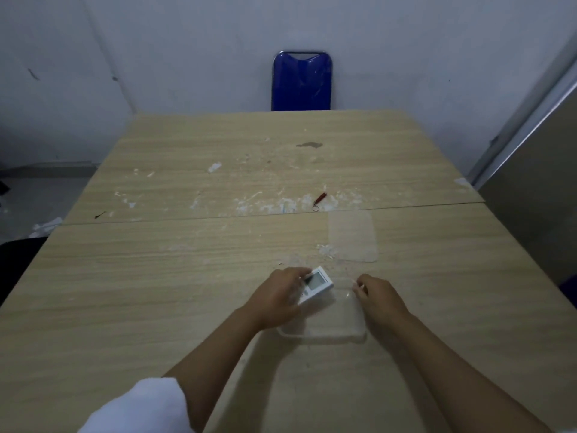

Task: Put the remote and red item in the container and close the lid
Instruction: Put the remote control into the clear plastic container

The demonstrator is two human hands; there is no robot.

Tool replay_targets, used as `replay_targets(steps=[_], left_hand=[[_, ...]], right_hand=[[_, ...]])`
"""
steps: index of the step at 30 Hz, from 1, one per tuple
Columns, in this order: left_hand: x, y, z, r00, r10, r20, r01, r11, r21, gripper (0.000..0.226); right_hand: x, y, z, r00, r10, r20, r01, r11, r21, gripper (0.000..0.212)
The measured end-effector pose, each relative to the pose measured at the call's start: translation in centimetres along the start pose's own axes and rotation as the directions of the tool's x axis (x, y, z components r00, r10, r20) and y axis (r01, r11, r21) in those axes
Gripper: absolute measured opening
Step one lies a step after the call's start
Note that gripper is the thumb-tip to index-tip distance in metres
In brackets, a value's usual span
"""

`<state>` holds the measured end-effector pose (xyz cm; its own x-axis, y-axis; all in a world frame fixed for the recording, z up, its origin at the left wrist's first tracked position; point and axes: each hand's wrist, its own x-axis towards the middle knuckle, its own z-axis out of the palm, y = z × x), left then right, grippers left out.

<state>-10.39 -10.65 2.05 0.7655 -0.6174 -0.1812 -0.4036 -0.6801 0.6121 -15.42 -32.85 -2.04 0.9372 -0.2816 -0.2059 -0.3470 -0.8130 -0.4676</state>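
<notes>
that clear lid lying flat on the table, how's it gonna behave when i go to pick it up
The clear lid looks thin and see-through, so it is probably light and may flex. It lies flat on the table, so getting fingers under an edge could be fiddly; sliding it first may help. Its flat shape makes rolling unlikely.

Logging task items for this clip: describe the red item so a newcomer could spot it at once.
On the wooden table, look past the seam across its middle, right of centre. Just beyond the clear lid lies the red item, a slim stick with a small metal ring at its near end. It is the table's only red thing, among white smears.
</notes>
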Motion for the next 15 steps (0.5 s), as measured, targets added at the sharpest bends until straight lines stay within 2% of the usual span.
replay_targets(steps=[4,8,15], left_hand=[[0.7,0.6,1.0,0.995,0.053,0.087,-0.063,0.990,0.125,0.056],[1.6,0.7,2.1,0.978,0.088,0.189,-0.120,0.979,0.164,0.054],[1.9,-0.2,3.6,0.969,0.085,0.234,-0.126,0.978,0.167,0.058]], right_hand=[[0.0,0.4,0.3,1.000,0.010,-0.010,-0.009,0.996,0.091,0.021],[-0.1,0.5,0.3,1.000,0.003,-0.014,-0.001,0.991,0.135,0.021],[0.3,0.5,0.0,0.998,-0.049,0.028,0.048,0.998,0.030,0.023]])
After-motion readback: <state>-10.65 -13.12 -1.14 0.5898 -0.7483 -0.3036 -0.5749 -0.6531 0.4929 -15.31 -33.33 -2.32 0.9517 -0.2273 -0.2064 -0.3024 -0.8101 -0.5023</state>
